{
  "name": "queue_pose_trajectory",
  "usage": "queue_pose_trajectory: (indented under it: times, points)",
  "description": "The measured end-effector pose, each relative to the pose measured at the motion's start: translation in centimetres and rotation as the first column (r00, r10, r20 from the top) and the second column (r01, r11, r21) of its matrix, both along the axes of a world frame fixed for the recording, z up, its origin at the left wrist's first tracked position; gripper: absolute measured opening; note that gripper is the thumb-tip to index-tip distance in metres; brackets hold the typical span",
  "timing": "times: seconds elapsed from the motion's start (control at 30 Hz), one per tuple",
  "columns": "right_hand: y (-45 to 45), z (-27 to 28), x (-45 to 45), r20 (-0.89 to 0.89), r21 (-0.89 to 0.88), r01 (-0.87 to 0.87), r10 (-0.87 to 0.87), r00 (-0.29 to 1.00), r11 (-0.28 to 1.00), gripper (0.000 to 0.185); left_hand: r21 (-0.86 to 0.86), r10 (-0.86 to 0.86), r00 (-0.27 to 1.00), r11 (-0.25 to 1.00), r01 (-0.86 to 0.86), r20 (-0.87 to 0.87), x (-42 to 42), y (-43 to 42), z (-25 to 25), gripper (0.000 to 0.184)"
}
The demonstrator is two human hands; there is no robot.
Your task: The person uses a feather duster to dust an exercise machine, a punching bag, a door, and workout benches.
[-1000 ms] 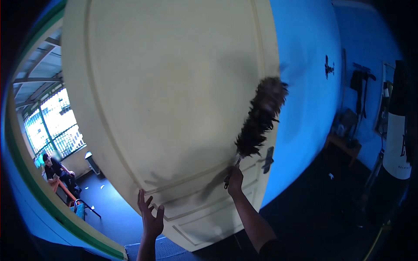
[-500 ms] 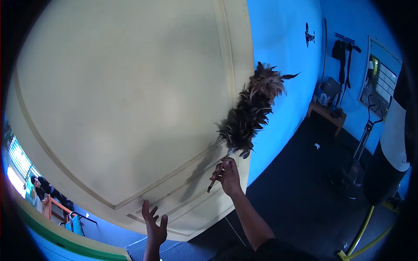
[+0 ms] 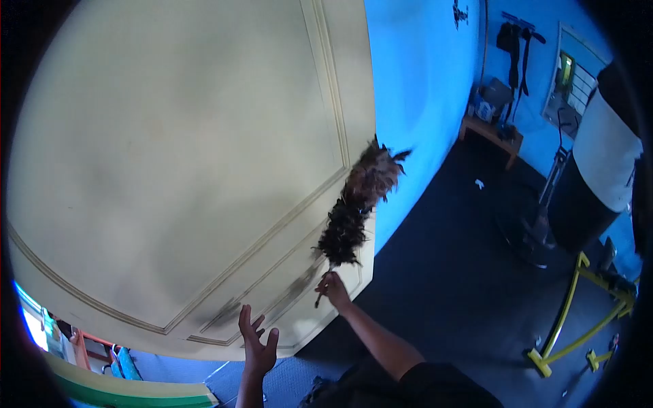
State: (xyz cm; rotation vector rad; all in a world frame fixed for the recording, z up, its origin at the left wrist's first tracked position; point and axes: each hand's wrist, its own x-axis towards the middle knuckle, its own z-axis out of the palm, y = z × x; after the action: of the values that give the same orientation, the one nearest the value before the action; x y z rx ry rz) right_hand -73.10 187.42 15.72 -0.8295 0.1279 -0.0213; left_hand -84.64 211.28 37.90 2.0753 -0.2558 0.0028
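My right hand point(image 3: 333, 289) is closed around the short handle of a dark brown feather duster point(image 3: 357, 207). The duster tilts up and to the right, with its feathers over the right edge of a cream door point(image 3: 170, 149); whether they touch the panel I cannot tell. At the lower middle, my left hand point(image 3: 258, 343) is raised in front of the door's lower part, its fingers spread and nothing in them. Shadows fall on the lower panels.
A black and white punching bag point(image 3: 602, 146) hangs at the right, above a yellow metal frame point(image 3: 561, 319). Farther back stand a wooden bench point(image 3: 491, 134) and an exercise machine point(image 3: 544, 217) by the blue wall point(image 3: 422, 88). An orange frame point(image 3: 81, 350) shows at lower left.
The view has turned down and to the right. My right hand and the duster have moved lower against the door. My left hand stays raised and spread.
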Motion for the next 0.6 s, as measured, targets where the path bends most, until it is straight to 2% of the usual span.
queue_pose_trajectory:
  times: [0.03, 0.07, 0.1, 0.13, 0.17, 0.27, 0.33, 0.37, 0.43, 0.47, 0.5, 0.57, 0.6]
  points:
    - [-0.3, -2.4, -0.5, 0.087, 0.283, -0.042, 0.018, 0.996, 0.958, 0.028, 0.01, -0.004, 1.0, 1.0, 0.004, -0.002, 0.0, 0.6, -0.3, 0.084]
    - [-0.5, -0.7, -2.1, -0.01, -0.012, 0.01, -0.01, 1.0, 1.0, 0.028, 0.017, -0.016, 1.0, 1.0, 0.017, -0.025, 0.0, 1.1, -0.5, 0.084]
    - [-0.7, 1.9, -3.4, -0.104, -0.309, 0.025, -0.059, 0.993, 0.951, 0.027, 0.018, -0.024, 0.999, 1.0, 0.025, -0.032, -0.1, 1.8, -0.7, 0.083]
    - [-0.7, 2.8, -4.2, -0.186, -0.373, -0.021, -0.052, 0.981, 0.928, 0.027, 0.016, -0.031, 0.999, 0.999, 0.031, -0.035, -0.2, 2.6, -0.9, 0.083]
    - [-0.5, 3.0, -5.3, -0.112, -0.348, 0.01, -0.052, 0.992, 0.938, 0.027, 0.017, -0.041, 0.998, 0.999, 0.042, -0.052, -0.4, 3.4, -1.2, 0.083]
    - [1.9, 5.8, -9.5, -0.125, -0.328, 0.016, -0.06, 0.99, 0.945, 0.028, 0.027, -0.102, 0.989, 0.994, 0.105, -0.102, -1.0, 5.2, -1.8, 0.078]
    - [4.4, 8.9, -13.0, -0.179, -0.14, -0.145, 0.119, 0.977, 0.979, 0.029, 0.044, -0.221, 0.962, 0.972, 0.23, -0.159, -1.2, 6.0, -2.0, 0.07]
    - [5.6, 10.0, -14.6, -0.195, -0.142, -0.142, 0.113, 0.974, 0.98, 0.029, 0.036, -0.227, 0.958, 0.971, 0.236, -0.173, -1.0, 6.0, -2.1, 0.07]
    - [8.3, 11.8, -17.6, -0.066, 0.04, -0.223, 0.226, 0.972, 0.974, 0.031, -0.017, -0.387, 0.889, 0.919, 0.395, -0.245, -0.2, 5.6, -2.4, 0.063]
    - [9.8, 12.5, -19.0, -0.059, 0.001, -0.193, 0.192, 0.98, 0.981, 0.038, -0.118, -0.433, 0.863, 0.901, 0.417, -0.259, 0.1, 5.2, -3.1, 0.056]
    - [11.0, 13.2, -20.2, -0.078, 0.001, -0.187, 0.186, 0.979, 0.982, 0.038, -0.129, -0.439, 0.856, 0.898, 0.42, -0.273, 0.7, 4.7, -3.8, 0.056]
    - [12.8, 14.0, -22.4, -0.089, -0.084, -0.184, 0.176, 0.98, 0.979, 0.045, -0.443, -0.679, 0.641, 0.728, 0.524, -0.357, 1.9, 3.5, -4.8, 0.047]
    - [13.2, 13.2, -23.2, 0.008, -0.11, -0.189, 0.191, 0.982, 0.976, 0.048, -0.452, -0.692, 0.623, 0.717, 0.532, -0.364, 2.4, 3.1, -4.9, 0.047]
